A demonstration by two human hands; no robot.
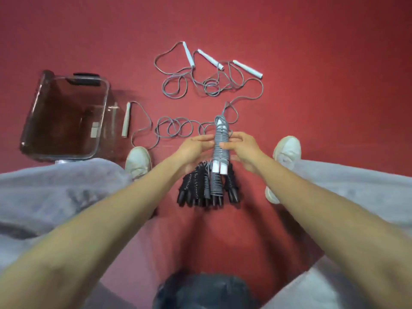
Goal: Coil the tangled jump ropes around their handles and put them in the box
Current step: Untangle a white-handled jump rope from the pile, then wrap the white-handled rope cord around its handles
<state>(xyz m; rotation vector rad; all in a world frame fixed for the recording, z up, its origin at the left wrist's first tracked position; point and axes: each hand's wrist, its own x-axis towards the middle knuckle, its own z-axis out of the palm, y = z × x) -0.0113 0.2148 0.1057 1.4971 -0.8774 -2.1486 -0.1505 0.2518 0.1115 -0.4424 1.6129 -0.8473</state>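
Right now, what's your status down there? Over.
Right hand pinches half-coiled grey rope, left hand touches it. Its tail runs into the floor tangle. Box sits left, top open.

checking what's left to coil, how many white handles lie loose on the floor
4. Three lie fanned at the far side: left handle, middle handle, right handle. The fourth handle lies beside the clear box. None seems hidden.

Clear box [64,121]: I see one.
Loose white handles [210,60]: I count four.
Grey-wound bundle [219,134]: one.
Black bundles [196,186]: piled, can't count.
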